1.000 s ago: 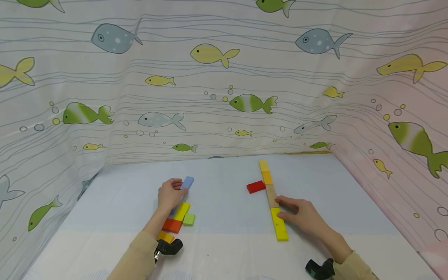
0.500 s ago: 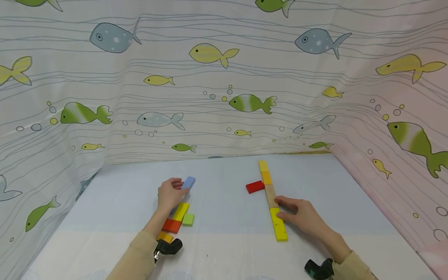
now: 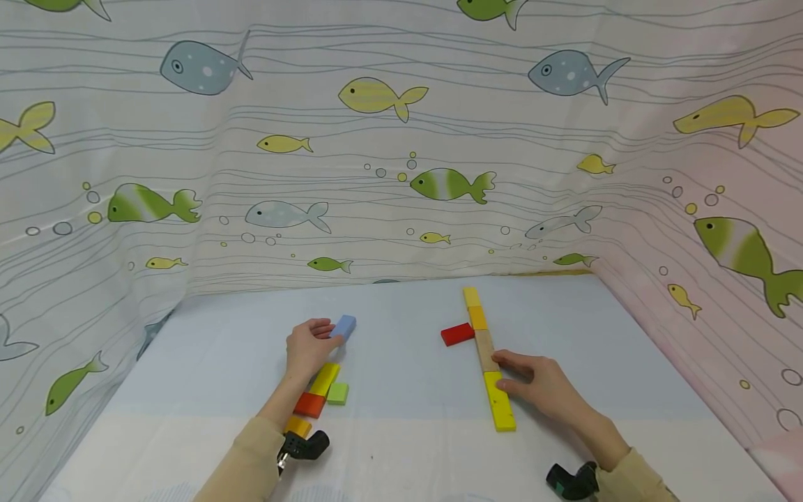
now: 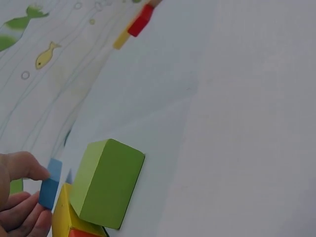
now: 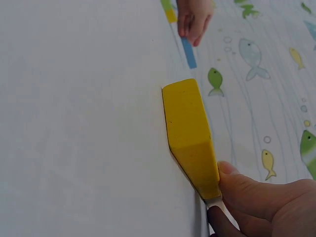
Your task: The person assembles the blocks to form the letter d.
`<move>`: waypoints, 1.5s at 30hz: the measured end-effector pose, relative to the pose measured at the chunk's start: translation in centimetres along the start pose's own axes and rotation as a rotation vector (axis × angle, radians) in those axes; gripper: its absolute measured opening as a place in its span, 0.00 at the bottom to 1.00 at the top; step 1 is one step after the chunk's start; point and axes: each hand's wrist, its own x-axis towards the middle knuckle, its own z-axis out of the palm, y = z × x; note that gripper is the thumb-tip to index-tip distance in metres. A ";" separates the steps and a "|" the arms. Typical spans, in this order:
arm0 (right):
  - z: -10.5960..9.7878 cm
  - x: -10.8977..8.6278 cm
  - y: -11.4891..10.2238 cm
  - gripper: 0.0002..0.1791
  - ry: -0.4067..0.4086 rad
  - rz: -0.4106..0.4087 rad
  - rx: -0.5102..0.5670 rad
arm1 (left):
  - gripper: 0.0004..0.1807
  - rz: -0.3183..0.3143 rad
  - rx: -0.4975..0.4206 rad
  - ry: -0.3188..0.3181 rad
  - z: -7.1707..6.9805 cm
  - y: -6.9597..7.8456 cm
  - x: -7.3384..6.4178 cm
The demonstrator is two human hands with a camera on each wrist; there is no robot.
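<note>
In the head view my left hand (image 3: 309, 347) pinches a light blue block (image 3: 343, 328) by its near left side, between thumb and fingers. Below that hand lie a yellow block (image 3: 325, 379), a green block (image 3: 338, 394), a red-orange block (image 3: 309, 404) and an orange block (image 3: 298, 426), the last partly covered by the wrist device. My right hand (image 3: 546, 383) rests its fingertips against the right side of a straight row. Its thumb touches the long yellow block (image 3: 500, 404), its forefinger the plain wooden block (image 3: 486, 351). The right wrist view shows that yellow block (image 5: 190, 123) up close.
Two shorter yellow blocks, one lighter (image 3: 472, 297) and one deeper (image 3: 478, 318), continue the row at its far end. A red block (image 3: 457, 335) juts left from it. A fish-printed curtain (image 3: 376, 209) borders the white table (image 3: 414, 453).
My left hand has moved slightly right with the light blue block. My right hand and the row of blocks have stayed in place.
</note>
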 end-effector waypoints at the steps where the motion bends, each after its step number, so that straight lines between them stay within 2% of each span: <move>1: 0.0 0.0 0.0 0.30 -0.001 0.000 0.000 | 0.24 0.000 -0.003 0.001 0.1 0.0 0.0; 15: 0.1 0.1 0.0 0.30 0.002 0.016 0.008 | 0.25 -0.010 -0.035 -0.010 -0.1 0.1 -0.7; 21: 0.1 0.1 0.1 0.30 0.008 0.010 0.002 | 0.25 0.011 -0.095 -0.031 0.1 0.3 -1.2; 36: 0.2 0.1 0.4 0.30 0.009 -0.005 0.017 | 0.25 0.061 -0.178 -0.064 1.9 1.5 -2.9; 45: 0.1 0.1 0.4 0.30 0.005 -0.002 0.021 | 0.24 0.093 -0.215 -0.116 3.1 2.3 -3.8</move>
